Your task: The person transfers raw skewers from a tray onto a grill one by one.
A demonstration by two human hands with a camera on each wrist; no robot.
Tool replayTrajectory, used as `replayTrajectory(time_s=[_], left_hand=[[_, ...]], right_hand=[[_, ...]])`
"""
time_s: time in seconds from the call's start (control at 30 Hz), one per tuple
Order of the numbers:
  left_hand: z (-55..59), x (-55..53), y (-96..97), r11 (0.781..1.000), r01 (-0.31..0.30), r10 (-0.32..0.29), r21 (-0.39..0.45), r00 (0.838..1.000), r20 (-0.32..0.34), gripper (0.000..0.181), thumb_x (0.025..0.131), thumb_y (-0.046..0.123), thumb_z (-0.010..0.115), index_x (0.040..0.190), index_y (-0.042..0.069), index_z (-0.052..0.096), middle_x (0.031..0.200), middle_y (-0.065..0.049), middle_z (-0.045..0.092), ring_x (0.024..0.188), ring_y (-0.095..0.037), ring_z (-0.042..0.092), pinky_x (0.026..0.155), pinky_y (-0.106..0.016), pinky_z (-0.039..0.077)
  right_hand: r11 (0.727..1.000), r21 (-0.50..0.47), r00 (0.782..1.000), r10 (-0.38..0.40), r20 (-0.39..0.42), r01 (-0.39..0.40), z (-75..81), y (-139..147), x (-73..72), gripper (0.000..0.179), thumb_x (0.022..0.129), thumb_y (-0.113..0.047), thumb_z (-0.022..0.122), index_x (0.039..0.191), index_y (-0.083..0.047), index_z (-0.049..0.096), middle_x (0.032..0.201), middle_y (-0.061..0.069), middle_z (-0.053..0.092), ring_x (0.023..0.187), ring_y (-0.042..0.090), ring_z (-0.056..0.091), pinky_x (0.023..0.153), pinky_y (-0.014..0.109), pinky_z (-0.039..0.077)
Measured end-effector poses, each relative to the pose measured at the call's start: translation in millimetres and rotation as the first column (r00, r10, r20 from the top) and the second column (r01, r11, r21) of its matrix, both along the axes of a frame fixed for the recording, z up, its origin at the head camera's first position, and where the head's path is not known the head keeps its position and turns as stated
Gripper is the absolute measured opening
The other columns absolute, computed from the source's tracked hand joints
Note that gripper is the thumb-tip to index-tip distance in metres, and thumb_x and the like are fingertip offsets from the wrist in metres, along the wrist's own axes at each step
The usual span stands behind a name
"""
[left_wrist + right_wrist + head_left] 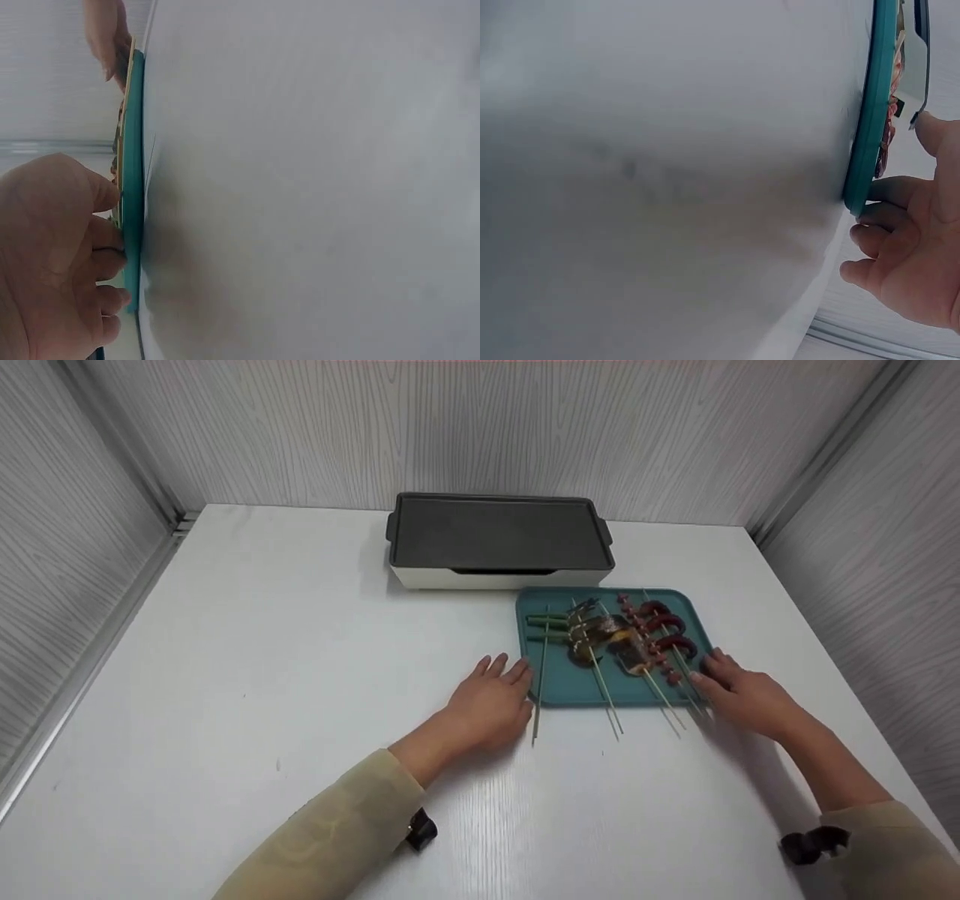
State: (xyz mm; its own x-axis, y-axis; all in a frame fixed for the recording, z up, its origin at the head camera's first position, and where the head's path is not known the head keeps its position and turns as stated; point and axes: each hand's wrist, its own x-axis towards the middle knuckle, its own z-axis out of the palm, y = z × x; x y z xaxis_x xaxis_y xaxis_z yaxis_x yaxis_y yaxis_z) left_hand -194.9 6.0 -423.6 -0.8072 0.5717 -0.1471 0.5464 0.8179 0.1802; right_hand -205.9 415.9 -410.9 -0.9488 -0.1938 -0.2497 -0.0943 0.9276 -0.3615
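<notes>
A teal tray (562, 682) lies on the white table, bearing several food skewers. Green pieces (556, 637) are at its left, browned pieces (630, 654) in the middle, and dark red curled pieces (677, 643) at the right. Bare stick ends jut over the near rim. My left hand (491, 701) touches the tray's left near corner, palm down with fingers extended; the left wrist view shows its fingertips along the tray's side (133, 172). At the right near corner my right hand (750, 697) rests its fingers on the rim (870, 127), thumb raised apart from them.
Behind the tray stands a flat dark griddle (502, 532) on a white base, close to the tray's far edge. Grey wood-grain panels (480, 427) enclose the table (262, 660) at the back and both sides.
</notes>
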Motion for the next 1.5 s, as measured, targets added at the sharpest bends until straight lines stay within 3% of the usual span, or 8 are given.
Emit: replayTrajectory(time_s=[0.17, 0.4, 1.0, 1.23, 1.5], left_hand=[[4.3, 2.2, -14.8, 1.000, 0.013, -0.013, 0.004, 1.000, -0.002, 0.056, 0.115, 0.031, 0.036, 0.163, 0.001, 0.039, 0.171, -0.012, 0.034, 0.158, -0.039, 0.026, 0.129, -0.051, 0.020], [10.5, 5.0, -42.4, 0.998, 0.023, -0.024, -0.054, 1.000, -0.017, 0.056, 0.115, 0.031, 0.038, 0.162, 0.000, 0.041, 0.170, -0.013, 0.036, 0.157, -0.037, 0.031, 0.128, -0.053, 0.021], [8.7, 12.9, -100.7, 1.000, 0.012, -0.013, -0.019, 0.999, -0.030, 0.057, 0.112, 0.027, 0.039, 0.158, -0.008, 0.043, 0.166, -0.021, 0.038, 0.155, -0.043, 0.032, 0.127, -0.059, 0.020], [9.3, 14.2, -96.5, 1.000, -0.022, 0.022, -0.014, 1.000, -0.018, 0.059, 0.112, 0.028, 0.038, 0.158, -0.008, 0.042, 0.167, -0.022, 0.037, 0.156, -0.043, 0.031, 0.127, -0.058, 0.019], [6.6, 16.4, -91.9, 0.998, -0.055, 0.056, 0.008, 0.997, -0.054, 0.056, 0.111, 0.027, 0.041, 0.155, -0.009, 0.047, 0.164, -0.022, 0.042, 0.154, -0.044, 0.035, 0.126, -0.059, 0.022]], right_hand=[[1.000, -0.003, 1.000, 0.012, 0.007, -0.012, 1.5, -12.7, 3.1, 0.085, 0.112, -0.059, 0.037, 0.163, 0.009, 0.024, 0.170, 0.035, 0.013, 0.151, 0.061, 0.019, 0.117, 0.074, 0.023], [0.998, -0.028, 0.999, 0.053, -0.012, -0.053, 2.8, -36.8, 6.8, 0.084, 0.112, -0.058, 0.038, 0.162, 0.009, 0.029, 0.170, 0.033, 0.016, 0.154, 0.056, 0.019, 0.120, 0.073, 0.019], [0.991, -0.004, 0.990, 0.136, -0.031, -0.136, 4.1, -90.2, 12.3, 0.084, 0.112, -0.059, 0.040, 0.161, 0.009, 0.032, 0.171, 0.030, 0.018, 0.158, 0.047, 0.017, 0.125, 0.067, 0.014], [0.988, -0.014, 0.988, 0.151, -0.037, -0.152, 0.0, -87.2, 13.4, 0.087, 0.111, -0.061, 0.041, 0.160, 0.010, 0.032, 0.171, 0.030, 0.016, 0.159, 0.047, 0.016, 0.125, 0.065, 0.015], [0.987, -0.027, 0.987, 0.160, -0.030, -0.160, -2.4, -80.9, 13.5, 0.088, 0.110, -0.061, 0.043, 0.161, 0.009, 0.031, 0.173, 0.027, 0.014, 0.160, 0.044, 0.015, 0.126, 0.063, 0.015]])
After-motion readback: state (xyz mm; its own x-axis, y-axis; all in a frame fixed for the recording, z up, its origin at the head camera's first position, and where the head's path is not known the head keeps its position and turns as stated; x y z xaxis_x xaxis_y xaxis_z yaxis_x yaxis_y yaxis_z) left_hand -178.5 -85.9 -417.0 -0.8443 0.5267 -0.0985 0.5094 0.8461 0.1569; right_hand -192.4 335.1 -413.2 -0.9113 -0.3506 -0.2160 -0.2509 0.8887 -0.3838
